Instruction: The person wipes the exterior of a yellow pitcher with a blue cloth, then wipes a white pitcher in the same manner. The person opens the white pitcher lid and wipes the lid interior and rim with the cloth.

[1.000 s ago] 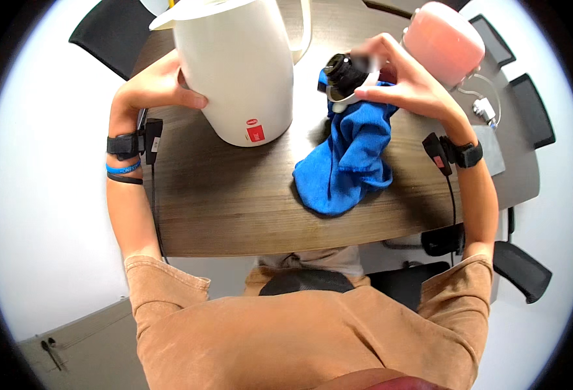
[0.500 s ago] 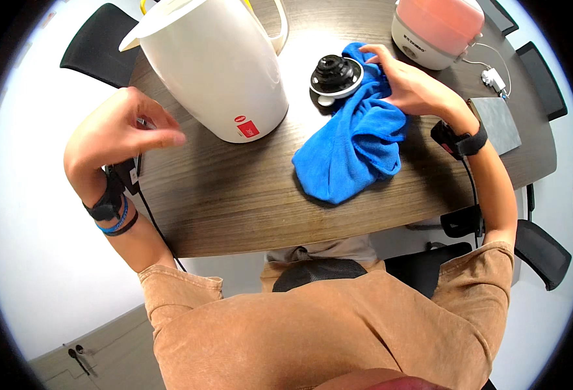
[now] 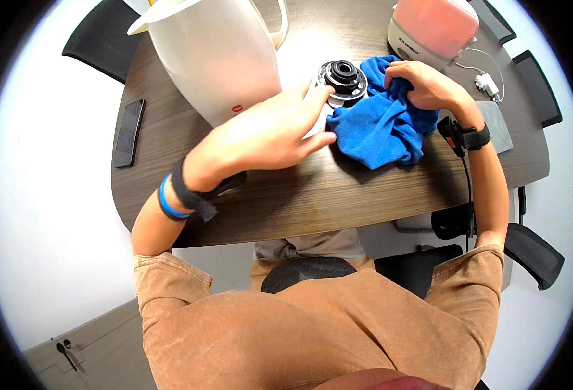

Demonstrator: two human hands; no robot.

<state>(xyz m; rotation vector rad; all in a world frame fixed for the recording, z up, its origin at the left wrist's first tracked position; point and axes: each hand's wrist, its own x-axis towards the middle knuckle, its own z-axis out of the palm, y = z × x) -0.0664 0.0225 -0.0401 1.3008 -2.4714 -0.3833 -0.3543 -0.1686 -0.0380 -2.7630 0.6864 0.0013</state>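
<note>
My left hand (image 3: 270, 133) reaches across in front of the white jug (image 3: 215, 58), its fingers and thumb apart. Its fingertips are at the near left edge of a round black stopper-like piece with a pale rim (image 3: 343, 77); whether they touch it I cannot tell. A crumpled blue cloth (image 3: 381, 130) lies on the table just right of that piece. The curled fingers of my right hand (image 3: 423, 84) close on the cloth's far right part. The jug stands upright with its handle to the right, its lower part hidden behind my left hand.
Behind my right hand stands a pink-and-white appliance (image 3: 432, 32); its cable runs to a white plug (image 3: 486, 84). A grey flat square (image 3: 496, 127) lies near the table's right side, a black phone (image 3: 130, 133) at the left edge. Black chairs (image 3: 101, 42) surround the wooden table (image 3: 286, 211).
My left hand has swung right, from beside the jug to the black piece, uncovering the phone. My right hand has closed on the cloth, which has shifted right and bunched up.
</note>
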